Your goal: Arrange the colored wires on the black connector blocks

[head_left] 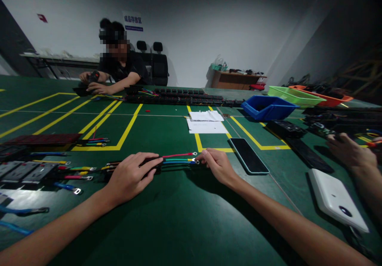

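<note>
My left hand [134, 174] is closed over a dark, narrow part lying on the green table, hiding most of it. From under its fingers three wires run to the right: a red wire [177, 155], a yellow-green wire [179, 160] and a blue wire [179, 163], with metal ring terminals at their ends. At the blue and yellow-green wires' ends, my right hand [216, 162] has its thumb and fingers pinched together at the terminals. The red wire's terminal [194, 153] lies apart, just beyond the fingertips.
Grey socket strips [32, 172] with lugged wires lie on the left. Right of my hand are a phone [249, 156], a white device [336, 198] and another person's hand [352, 152]. Papers [207, 127] and a blue bin [267, 109] sit farther back. A co-worker [125, 69] works opposite.
</note>
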A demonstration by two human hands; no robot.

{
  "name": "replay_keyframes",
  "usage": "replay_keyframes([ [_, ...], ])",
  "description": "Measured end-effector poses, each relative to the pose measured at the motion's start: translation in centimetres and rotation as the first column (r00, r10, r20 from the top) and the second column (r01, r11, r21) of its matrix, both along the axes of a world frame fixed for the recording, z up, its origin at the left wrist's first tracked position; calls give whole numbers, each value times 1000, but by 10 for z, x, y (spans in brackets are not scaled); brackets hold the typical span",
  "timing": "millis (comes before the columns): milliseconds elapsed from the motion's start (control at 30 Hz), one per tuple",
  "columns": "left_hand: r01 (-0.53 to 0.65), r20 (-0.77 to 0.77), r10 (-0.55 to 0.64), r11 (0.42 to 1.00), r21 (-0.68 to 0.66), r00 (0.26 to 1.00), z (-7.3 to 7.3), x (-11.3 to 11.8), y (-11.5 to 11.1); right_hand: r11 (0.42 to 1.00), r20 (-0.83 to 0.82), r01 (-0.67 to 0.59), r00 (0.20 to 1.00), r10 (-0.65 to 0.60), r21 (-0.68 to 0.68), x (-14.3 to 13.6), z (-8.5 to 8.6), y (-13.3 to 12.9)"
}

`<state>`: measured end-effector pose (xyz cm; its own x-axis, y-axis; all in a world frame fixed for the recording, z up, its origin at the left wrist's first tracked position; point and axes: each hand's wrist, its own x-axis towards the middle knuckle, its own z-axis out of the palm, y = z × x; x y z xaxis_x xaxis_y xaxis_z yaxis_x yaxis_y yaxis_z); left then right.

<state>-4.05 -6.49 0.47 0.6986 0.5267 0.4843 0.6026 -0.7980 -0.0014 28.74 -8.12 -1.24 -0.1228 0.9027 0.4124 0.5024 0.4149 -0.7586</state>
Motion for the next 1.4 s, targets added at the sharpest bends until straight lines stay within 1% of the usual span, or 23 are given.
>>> replay_keyframes([
  [100,-1,4,1,1000,1,1000,1,1,0,997,-35,55,998,-54,48,1,1,-2],
  [167,2,9,-2,1000,4,1000,1,1,0,995,-47,70,997,-67,70,1,2,-3],
  [233,7,15,-7,1000,8,1000,2,2,0,998,-37,34,999,-32,50,0,2,-3],
  [300,7,18,-7,1000,6,1000,2,2,-1,1000,-17,-26,1000,25,-2,-1,2,-2],
  [367,4,17,-4,1000,2,1000,2,2,-1,998,0,-49,999,49,-25,-1,2,-2],
  [533,3,27,-3,1000,-5,1000,2,2,-1,994,-21,61,998,-60,93,1,5,-5],
  [600,4,30,-3,1000,0,1000,2,2,0,994,4,30,1000,-31,107,2,6,-6],
  [667,3,27,-3,1000,3,1000,2,1,0,996,61,-32,998,27,82,1,7,-5],
  [733,1,20,-1,1000,0,1000,2,1,0,997,109,-60,993,55,39,-1,6,-4],
  [800,1,16,-1,1000,-7,1000,2,1,0,999,116,-45,992,44,9,-1,4,-2],
  [867,2,19,-2,1000,-9,1000,3,2,-1,1000,86,-11,996,10,5,-1,3,-1],
  [967,2,29,-2,1000,3,1000,4,2,-1,997,24,62,998,-63,52,1,3,-2],
  [1033,4,30,-4,1000,9,1000,4,2,-1,992,-2,88,996,-88,91,2,4,-3],
  [1100,2,27,-2,1000,7,1000,4,2,-1,994,8,52,999,-53,97,2,6,-3],
  [1200,-2,25,2,1000,2,1000,3,2,-1,999,93,-36,995,33,37,0,7,-1],
  [1267,-1,26,1,1000,3,1000,3,2,-1,999,131,-48,990,46,7,-1,7,-1],
  [1333,2,23,-2,1000,3,1000,3,2,-1,1000,113,-14,994,10,28,-1,7,-1],
  [1400,2,17,-2,1000,1,1000,3,1,0,996,58,27,998,-32,83,0,7,-3],
])
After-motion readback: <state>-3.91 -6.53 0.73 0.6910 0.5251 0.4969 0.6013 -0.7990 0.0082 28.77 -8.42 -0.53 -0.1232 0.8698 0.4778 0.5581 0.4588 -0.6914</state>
